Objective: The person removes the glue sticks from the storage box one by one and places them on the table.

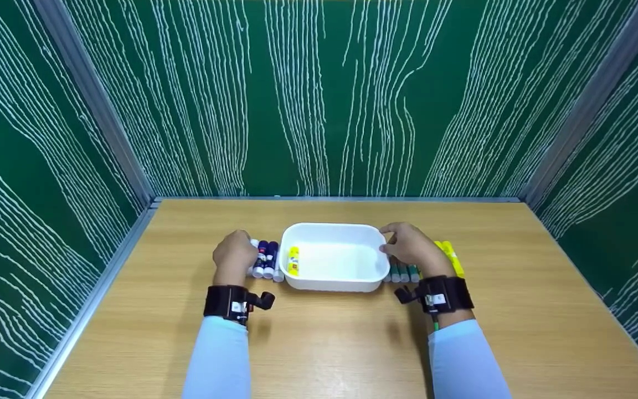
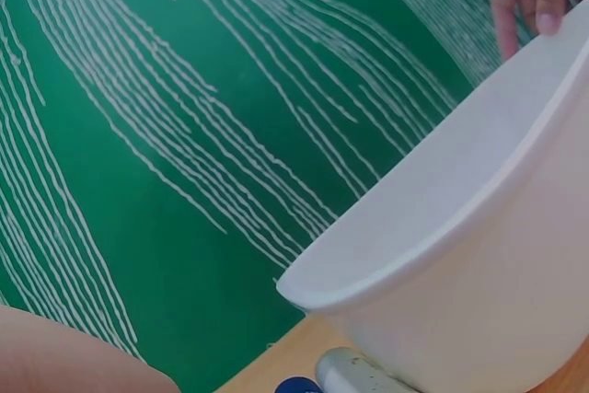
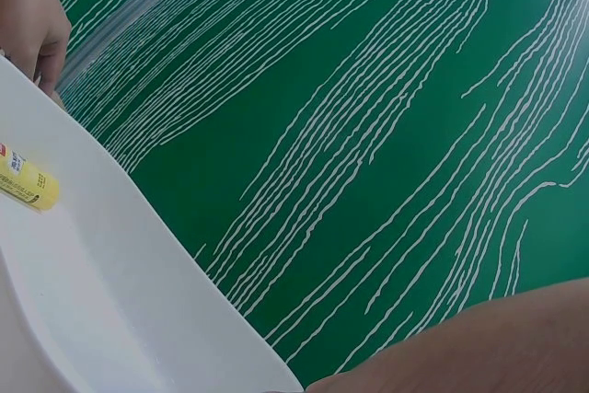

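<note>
A white plastic tub (image 1: 335, 285) stands on the table between my hands. One yellow glue stick (image 1: 293, 260) lies inside it, near its left wall. My right hand (image 1: 410, 244) grips the tub's right rim, thumb and fingers on either side of the edge. To the left of the tub lies a row of glue sticks (image 1: 268, 260) with dark purple bodies and white caps. Curled over the row's left end, my left hand (image 1: 235, 252) is right at a whitish stick (image 1: 254, 243). Its fingertips are hidden, so I cannot tell whether they pinch it.
Right of the tub, green glue sticks (image 1: 404, 271) lie partly under my right hand. Beyond them are yellow glue sticks (image 1: 452, 257). The wooden table (image 1: 335, 343) ends at a green wall (image 1: 330, 111) with white wavy lines, and metal framing (image 1: 97, 105) runs along the sides.
</note>
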`<state>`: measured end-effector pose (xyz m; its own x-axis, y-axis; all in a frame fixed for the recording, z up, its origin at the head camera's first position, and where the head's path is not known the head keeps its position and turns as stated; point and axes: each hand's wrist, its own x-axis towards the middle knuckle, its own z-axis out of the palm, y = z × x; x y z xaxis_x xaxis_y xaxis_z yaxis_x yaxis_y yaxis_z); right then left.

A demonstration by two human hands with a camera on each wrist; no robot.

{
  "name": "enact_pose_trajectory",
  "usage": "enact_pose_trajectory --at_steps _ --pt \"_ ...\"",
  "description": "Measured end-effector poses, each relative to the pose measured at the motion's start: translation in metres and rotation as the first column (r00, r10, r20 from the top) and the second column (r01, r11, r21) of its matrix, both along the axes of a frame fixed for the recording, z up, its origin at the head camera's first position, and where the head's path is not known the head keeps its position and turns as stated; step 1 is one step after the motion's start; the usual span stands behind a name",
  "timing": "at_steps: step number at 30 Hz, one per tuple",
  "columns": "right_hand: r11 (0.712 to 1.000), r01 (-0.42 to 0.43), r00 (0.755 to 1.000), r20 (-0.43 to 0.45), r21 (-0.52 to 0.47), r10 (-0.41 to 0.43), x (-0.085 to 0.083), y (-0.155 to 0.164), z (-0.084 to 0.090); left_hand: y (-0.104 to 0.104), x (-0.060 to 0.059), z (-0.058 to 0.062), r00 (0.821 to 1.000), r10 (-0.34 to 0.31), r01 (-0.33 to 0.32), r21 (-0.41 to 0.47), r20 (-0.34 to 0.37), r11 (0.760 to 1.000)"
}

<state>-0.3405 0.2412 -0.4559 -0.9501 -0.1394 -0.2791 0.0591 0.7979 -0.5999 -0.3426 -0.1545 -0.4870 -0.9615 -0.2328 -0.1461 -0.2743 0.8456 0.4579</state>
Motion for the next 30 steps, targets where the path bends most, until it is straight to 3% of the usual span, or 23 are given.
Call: enact_pose_trajectory --at_steps 5,11,21,30 --pt "1.0 -0.007 1.0 -0.005 -0.008 0.007 0.0004 0.0003 -0.0006 -0.0006 -0.0001 0.0001 0.999 0.036 -0.036 0.001 0.007 0.999" --pt "1.0 -0.017 0.999 -0.031 -0.008 0.017 0.0014 0.0 -0.0021 0.0001 -0.001 0.0005 0.999 0.027 -0.027 -0.026 0.021 0.999" --pt "1.0 -0.019 0.999 -0.032 -0.009 0.019 0.0006 0.0006 -0.0022 0.0011 -0.0005 0.0012 0.999 0.023 -0.023 0.002 0.023 1.0" --pt "1.0 -0.01 1.0 -0.019 -0.007 0.01 0.0016 0.0004 -0.0015 0.0023 -0.0004 0.0089 0.996 0.082 -0.082 -0.019 0.035 0.996"
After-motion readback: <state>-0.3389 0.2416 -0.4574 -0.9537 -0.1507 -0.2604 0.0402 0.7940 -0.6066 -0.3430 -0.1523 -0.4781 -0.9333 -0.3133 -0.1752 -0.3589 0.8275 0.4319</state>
